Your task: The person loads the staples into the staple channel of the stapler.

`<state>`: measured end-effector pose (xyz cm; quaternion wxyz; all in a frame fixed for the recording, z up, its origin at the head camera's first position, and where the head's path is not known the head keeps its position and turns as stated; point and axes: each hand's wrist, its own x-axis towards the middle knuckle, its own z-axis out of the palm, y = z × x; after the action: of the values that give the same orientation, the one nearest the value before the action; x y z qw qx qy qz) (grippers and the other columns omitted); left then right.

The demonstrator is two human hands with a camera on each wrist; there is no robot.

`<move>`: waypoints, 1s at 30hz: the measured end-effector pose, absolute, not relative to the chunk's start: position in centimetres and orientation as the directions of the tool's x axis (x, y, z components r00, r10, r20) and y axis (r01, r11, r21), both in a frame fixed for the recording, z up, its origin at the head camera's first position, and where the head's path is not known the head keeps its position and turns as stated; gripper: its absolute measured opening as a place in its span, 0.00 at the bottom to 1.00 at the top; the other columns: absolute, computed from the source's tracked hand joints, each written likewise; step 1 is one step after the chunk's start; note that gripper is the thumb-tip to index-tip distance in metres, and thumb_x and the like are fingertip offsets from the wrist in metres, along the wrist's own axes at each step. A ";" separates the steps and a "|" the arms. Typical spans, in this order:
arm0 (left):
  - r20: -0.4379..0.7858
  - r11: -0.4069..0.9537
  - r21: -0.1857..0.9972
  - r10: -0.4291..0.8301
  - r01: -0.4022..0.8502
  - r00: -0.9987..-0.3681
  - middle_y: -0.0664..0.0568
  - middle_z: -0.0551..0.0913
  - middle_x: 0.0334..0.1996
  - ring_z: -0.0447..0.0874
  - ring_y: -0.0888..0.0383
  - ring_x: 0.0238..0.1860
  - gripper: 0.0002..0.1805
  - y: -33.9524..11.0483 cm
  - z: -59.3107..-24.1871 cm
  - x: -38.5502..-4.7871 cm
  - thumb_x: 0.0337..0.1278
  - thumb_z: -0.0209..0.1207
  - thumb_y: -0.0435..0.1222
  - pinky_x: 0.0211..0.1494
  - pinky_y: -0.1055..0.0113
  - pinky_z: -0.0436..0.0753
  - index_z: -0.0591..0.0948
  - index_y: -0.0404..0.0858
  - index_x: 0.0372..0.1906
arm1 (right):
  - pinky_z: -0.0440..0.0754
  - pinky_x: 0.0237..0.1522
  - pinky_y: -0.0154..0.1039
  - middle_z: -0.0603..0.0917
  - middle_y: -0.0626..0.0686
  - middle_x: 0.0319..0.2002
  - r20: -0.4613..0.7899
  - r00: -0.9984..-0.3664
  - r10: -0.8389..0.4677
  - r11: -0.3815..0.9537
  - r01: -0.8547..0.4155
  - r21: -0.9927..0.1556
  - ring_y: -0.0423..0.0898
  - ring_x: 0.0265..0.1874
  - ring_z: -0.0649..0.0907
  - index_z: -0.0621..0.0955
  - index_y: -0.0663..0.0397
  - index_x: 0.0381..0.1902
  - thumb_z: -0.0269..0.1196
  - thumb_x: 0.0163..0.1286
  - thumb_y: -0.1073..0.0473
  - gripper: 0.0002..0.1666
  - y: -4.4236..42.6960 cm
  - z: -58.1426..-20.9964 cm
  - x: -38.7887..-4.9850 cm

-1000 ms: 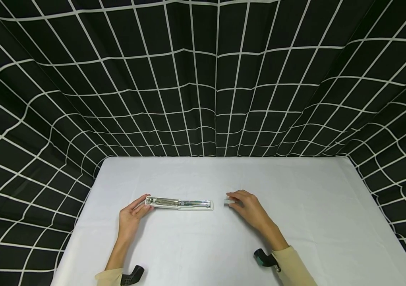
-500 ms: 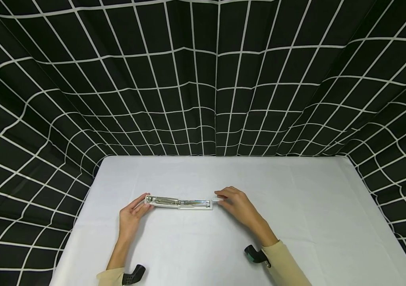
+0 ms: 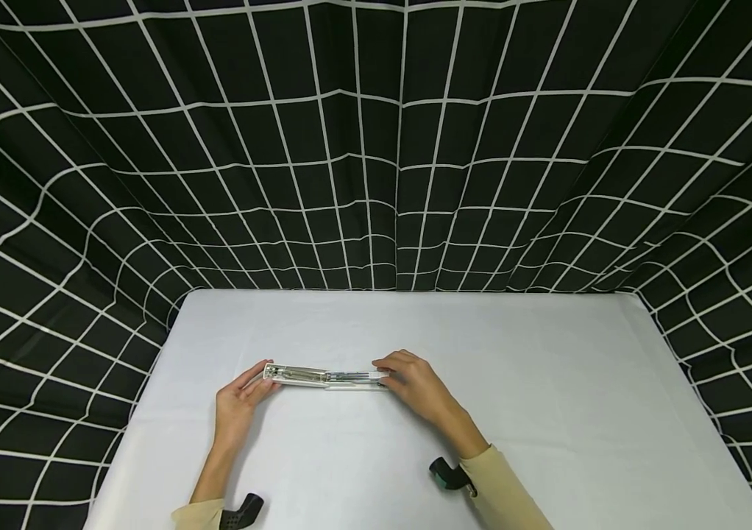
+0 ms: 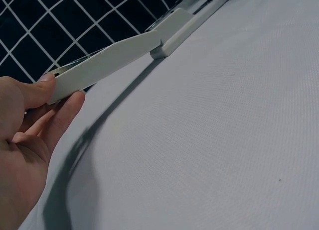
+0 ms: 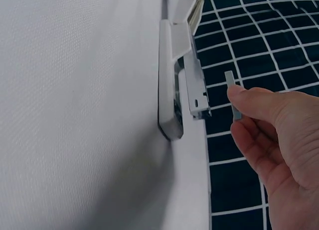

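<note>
A white stapler (image 3: 326,379), folded wide open, lies left of centre over the bench (image 3: 515,353), its long axis running roughly from side to side; its white cover (image 4: 107,63) rises off the cloth towards the left hand (image 3: 237,408), which pinches the far end between thumb and fingers; its base (image 5: 166,80) rests on the bench at the other end, with the metal magazine (image 5: 195,85) angled above it and a gap between the 2.

The right hand (image 3: 416,383) grips 1 short grey strip (image 5: 229,78) between thumb and fingers; in the head view the hand covers the stapler's right end; in the right wrist view the strip is near the magazine, apart from it and roughly lengthwise beside it.

A white cloth covers the bench; behind and at both sides hangs a black curtain (image 3: 376,147) with a white grid; 2 beige sleeves (image 3: 505,486) reach in from the lower edge, each with 1 black wrist device (image 3: 241,511) at the cuff; the left hand casts a shadow (image 4: 60,200) on the cloth.
</note>
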<state>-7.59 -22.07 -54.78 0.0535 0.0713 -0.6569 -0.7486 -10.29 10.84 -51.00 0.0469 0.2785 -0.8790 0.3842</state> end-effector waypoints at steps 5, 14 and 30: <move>-0.021 -0.143 0.990 -0.163 0.003 -0.986 0.42 0.81 0.56 0.88 0.59 0.42 0.24 -22.3 -54.9 -7.6 0.60 0.59 0.20 0.53 0.64 0.85 0.71 0.19 0.61 | 0.87 0.44 0.35 0.86 0.47 0.43 0.313 -0.838 -0.448 0.562 -0.536 -0.630 0.41 0.42 0.83 0.86 0.57 0.48 0.71 0.60 0.67 0.16 10.1 -51.1 -10.3; -0.031 -0.149 0.989 -0.176 -0.004 -0.984 0.29 0.74 0.60 0.88 0.59 0.42 0.24 -22.2 -55.1 -7.8 0.59 0.59 0.20 0.52 0.65 0.85 0.72 0.19 0.61 | 0.86 0.42 0.34 0.86 0.47 0.41 0.308 -0.843 -0.441 0.546 -0.525 -0.653 0.40 0.40 0.82 0.86 0.56 0.47 0.71 0.59 0.67 0.16 9.5 -51.6 -10.5; 0.030 -0.173 0.983 -0.167 0.059 -0.986 0.35 0.79 0.56 0.88 0.58 0.41 0.24 -22.3 -55.2 -7.4 0.59 0.59 0.20 0.52 0.62 0.85 0.69 0.14 0.60 | 0.86 0.45 0.35 0.86 0.46 0.42 0.290 -0.854 -0.432 0.583 -0.510 -0.633 0.40 0.43 0.82 0.86 0.53 0.48 0.71 0.60 0.68 0.17 8.9 -51.8 -10.5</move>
<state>-7.45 -22.27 -55.20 0.0739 0.0420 -0.6388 -0.7647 -10.54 8.87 -51.77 0.0523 0.2652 -0.8881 0.3717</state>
